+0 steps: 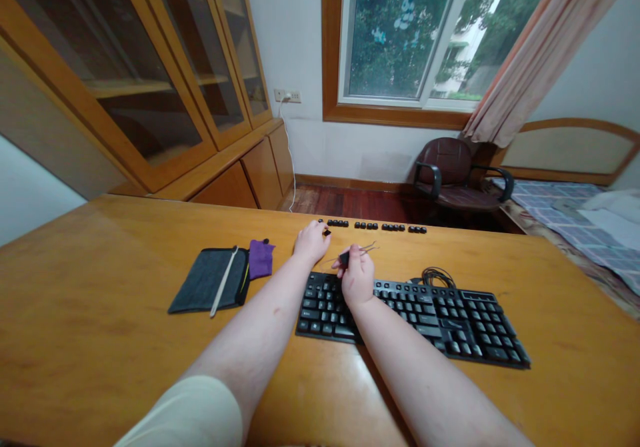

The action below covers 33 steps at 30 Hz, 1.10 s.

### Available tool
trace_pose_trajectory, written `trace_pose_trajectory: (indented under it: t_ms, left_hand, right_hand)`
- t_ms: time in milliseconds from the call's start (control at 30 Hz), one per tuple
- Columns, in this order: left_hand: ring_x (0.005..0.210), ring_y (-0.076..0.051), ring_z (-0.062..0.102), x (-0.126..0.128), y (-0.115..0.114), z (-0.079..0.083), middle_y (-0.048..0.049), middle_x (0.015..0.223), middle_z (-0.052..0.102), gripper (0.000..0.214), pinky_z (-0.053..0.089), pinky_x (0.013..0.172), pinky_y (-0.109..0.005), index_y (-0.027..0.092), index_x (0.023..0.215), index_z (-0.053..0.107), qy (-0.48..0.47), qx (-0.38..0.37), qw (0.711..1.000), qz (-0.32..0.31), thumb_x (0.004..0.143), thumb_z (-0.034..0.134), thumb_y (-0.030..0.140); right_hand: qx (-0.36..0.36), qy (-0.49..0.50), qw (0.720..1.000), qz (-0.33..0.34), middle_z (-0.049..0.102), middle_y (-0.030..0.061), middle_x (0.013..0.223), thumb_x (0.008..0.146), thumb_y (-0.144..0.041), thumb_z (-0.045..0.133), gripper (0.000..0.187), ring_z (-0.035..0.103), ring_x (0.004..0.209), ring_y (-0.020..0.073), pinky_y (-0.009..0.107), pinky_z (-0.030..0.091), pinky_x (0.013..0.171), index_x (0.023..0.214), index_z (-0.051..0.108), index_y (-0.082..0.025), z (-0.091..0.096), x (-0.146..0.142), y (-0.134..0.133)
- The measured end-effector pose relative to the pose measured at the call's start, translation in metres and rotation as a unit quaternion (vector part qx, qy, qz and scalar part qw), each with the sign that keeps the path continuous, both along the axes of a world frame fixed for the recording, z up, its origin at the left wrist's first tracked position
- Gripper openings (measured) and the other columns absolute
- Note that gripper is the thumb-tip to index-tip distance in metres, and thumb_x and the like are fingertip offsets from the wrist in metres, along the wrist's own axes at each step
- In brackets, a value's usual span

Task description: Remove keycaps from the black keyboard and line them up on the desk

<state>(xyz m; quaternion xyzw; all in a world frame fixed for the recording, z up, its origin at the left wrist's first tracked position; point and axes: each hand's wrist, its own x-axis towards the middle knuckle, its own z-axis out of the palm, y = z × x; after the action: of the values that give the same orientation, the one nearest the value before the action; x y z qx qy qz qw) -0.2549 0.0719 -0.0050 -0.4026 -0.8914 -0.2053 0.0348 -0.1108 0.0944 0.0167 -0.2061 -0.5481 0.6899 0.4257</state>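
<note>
My left hand (311, 243) reaches to the far part of the desk, closed around a small black keycap (327, 232) at its fingertips. Loose black keycaps (367, 225) stand in a spaced row just beyond it. In my closed right hand (358, 279) is a wire keycap puller (345, 258) with a dark handle, its thin wires sticking out on both sides. This hand hovers over the upper edge of a black keyboard (453, 330). The keyboard's top row shows bare key sockets, and my right hand and forearm hide part of the keys.
On the left of the wooden desk (100, 314) lie a dark grey pouch (200, 280), a white brush-like stick (224, 283) on it, and a purple cloth (261, 259). A coiled black cable (437, 276) sits behind the keyboard. An armchair (447, 170) stands beyond the desk.
</note>
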Motion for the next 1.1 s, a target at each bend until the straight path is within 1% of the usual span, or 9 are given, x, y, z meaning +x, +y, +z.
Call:
trace_pose_trajectory:
  t_ms: [100,233,333,467,567,633,733,833,1100]
  left_hand:
    - [0.1,-0.021,0.053,0.001,-0.001,0.001,-0.0072,0.109,0.055,0.033,0.039,0.089,-0.032,0.024,0.115,0.057,0.007,-0.003,1.0,-0.009,0.084,0.048,0.029]
    - [0.099,-0.02,0.054,-0.002,-0.001,-0.002,-0.0064,0.105,0.058,0.024,0.04,0.089,-0.032,0.025,0.102,0.064,-0.002,-0.001,1.0,-0.027,0.084,0.048,0.025]
    - [0.099,-0.021,0.054,-0.004,-0.003,-0.002,-0.006,0.103,0.06,0.019,0.04,0.088,-0.032,0.023,0.093,0.066,-0.011,0.018,0.998,-0.052,0.081,0.052,0.024]
    - [0.091,-0.019,0.057,-0.003,-0.004,0.001,-0.0052,0.094,0.064,0.014,0.043,0.084,-0.029,0.021,0.087,0.066,-0.028,0.016,0.997,-0.072,0.078,0.055,0.021]
    - [0.086,-0.018,0.059,-0.001,-0.003,0.002,-0.0051,0.091,0.065,0.016,0.045,0.08,-0.027,0.02,0.088,0.066,-0.04,0.017,0.996,-0.08,0.077,0.054,0.018]
    - [0.085,-0.018,0.059,0.001,-0.002,0.003,-0.0049,0.093,0.064,0.019,0.046,0.079,-0.027,0.021,0.091,0.065,-0.043,0.021,0.995,-0.085,0.077,0.054,0.017]
    - [0.088,-0.017,0.059,0.003,-0.002,0.003,-0.0049,0.098,0.064,0.021,0.045,0.081,-0.027,0.021,0.096,0.065,-0.046,0.025,0.994,-0.094,0.079,0.053,0.018]
    - [0.093,-0.017,0.059,0.002,-0.002,0.001,-0.0039,0.1,0.065,0.021,0.044,0.085,-0.027,0.023,0.095,0.066,-0.047,0.022,0.993,-0.101,0.08,0.051,0.019]
    - [0.096,-0.02,0.058,-0.008,-0.002,-0.004,-0.003,0.102,0.066,0.025,0.044,0.086,-0.03,0.024,0.097,0.066,-0.041,0.035,0.995,-0.079,0.076,0.056,0.016]
  right_hand:
    - [0.004,-0.005,1.0,-0.002,0.053,-0.0026,0.046,0.083,-0.055,0.042,0.043,0.041,0.033,0.007,0.019,0.031,0.035,0.066,0.051,-0.016,0.001,0.0,-0.001]
    - [0.003,-0.004,1.0,-0.002,0.053,-0.0026,0.046,0.082,-0.055,0.043,0.043,0.041,0.033,0.0068,0.019,0.03,0.035,0.066,0.051,-0.016,0.002,0.0,-0.001]
    - [-0.001,-0.001,1.0,-0.002,0.053,-0.0028,0.045,0.082,-0.055,0.044,0.043,0.04,0.032,0.0066,0.019,0.03,0.035,0.066,0.051,-0.016,0.002,0.0,-0.001]
    - [0.001,0.0,1.0,0.003,0.053,-0.0027,0.044,0.082,-0.056,0.043,0.044,0.041,0.032,0.0071,0.019,0.031,0.035,0.066,0.051,-0.016,0.002,0.0,-0.001]
    - [0.004,-0.001,1.0,0.006,0.053,-0.0024,0.045,0.082,-0.057,0.043,0.044,0.041,0.033,0.0073,0.02,0.031,0.035,0.066,0.051,-0.016,0.0,0.0,0.0]
    - [0.002,-0.001,1.0,0.008,0.053,-0.0024,0.046,0.081,-0.057,0.044,0.044,0.042,0.033,0.0074,0.02,0.031,0.035,0.067,0.051,-0.016,-0.001,-0.001,0.0]
    - [-0.008,0.004,1.0,0.011,0.053,-0.0027,0.046,0.081,-0.057,0.044,0.043,0.041,0.033,0.0074,0.02,0.03,0.035,0.068,0.051,-0.017,-0.003,-0.002,0.001]
    - [-0.011,0.005,1.0,0.011,0.054,-0.0027,0.046,0.081,-0.056,0.045,0.042,0.041,0.033,0.0071,0.02,0.03,0.035,0.067,0.051,-0.017,-0.003,-0.003,0.001]
    - [-0.022,0.015,0.999,0.018,0.052,-0.0036,0.046,0.082,-0.05,0.048,0.037,0.041,0.033,0.0062,0.018,0.03,0.035,0.069,0.051,-0.016,-0.003,-0.002,0.0]
